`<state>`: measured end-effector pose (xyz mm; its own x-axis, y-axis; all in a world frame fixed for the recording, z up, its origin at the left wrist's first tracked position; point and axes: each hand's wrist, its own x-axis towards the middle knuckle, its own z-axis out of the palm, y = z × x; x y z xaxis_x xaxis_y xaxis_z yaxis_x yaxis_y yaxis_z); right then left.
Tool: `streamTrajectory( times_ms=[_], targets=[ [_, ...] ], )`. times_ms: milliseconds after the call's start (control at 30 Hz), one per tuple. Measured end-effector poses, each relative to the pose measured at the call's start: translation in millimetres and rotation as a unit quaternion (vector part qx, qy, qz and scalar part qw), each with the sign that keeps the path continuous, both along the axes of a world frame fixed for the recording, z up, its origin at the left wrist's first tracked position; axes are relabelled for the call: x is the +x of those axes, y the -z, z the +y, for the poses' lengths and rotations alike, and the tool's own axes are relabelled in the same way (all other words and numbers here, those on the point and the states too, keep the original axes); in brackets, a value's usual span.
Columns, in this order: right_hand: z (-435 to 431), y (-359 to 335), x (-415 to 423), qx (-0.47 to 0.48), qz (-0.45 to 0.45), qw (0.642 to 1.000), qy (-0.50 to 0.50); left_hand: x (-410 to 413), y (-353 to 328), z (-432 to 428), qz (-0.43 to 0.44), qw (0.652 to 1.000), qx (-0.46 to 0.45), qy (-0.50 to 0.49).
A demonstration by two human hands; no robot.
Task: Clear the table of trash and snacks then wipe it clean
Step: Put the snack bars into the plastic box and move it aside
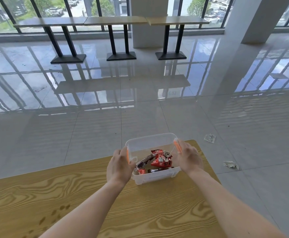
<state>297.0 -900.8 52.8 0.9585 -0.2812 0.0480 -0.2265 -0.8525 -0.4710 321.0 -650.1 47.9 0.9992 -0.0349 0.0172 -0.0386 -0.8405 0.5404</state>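
Observation:
A clear plastic box (150, 140) with orange side handles sits near the far right corner of the wooden table (88, 194). Inside it lie several snack packets: a red one (162, 158) and dark brown ones (144, 161). My left hand (118, 167) grips the box's left side at the orange handle. On the other side, my right hand (187, 156) holds the box by the right orange handle. Brown stains (54, 215) mark the tabletop near its front left.
Two crumpled wrappers lie on the glossy tiled floor right of the table, one (210, 138) farther off and one (231, 164) nearer. A row of long high tables (112, 21) stands by the windows at the back. A white pillar (243, 19) rises at the right.

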Motion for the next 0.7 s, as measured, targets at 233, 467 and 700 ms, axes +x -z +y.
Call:
streamTrajectory(
  times_ms=[233, 467, 700],
  targets=[
    [-3.0, -2.9, 8.6, -0.002, 0.025, 1.0, -0.017, -3.4, 2.6, -2.8, 0.012, 1.0, 0.005, 0.005],
    [1.5, -9.0, 6.7, -0.015, 0.021, 0.999, -0.018, -0.4, -4.2, 8.1, 0.031, 0.999, 0.026, 0.008],
    [29.0, -25.6, -8.3, -0.048, -0.007, 0.996, -0.074, -14.3, -20.4, 33.6, -0.01, 0.996, 0.088, 0.028]
  ],
)
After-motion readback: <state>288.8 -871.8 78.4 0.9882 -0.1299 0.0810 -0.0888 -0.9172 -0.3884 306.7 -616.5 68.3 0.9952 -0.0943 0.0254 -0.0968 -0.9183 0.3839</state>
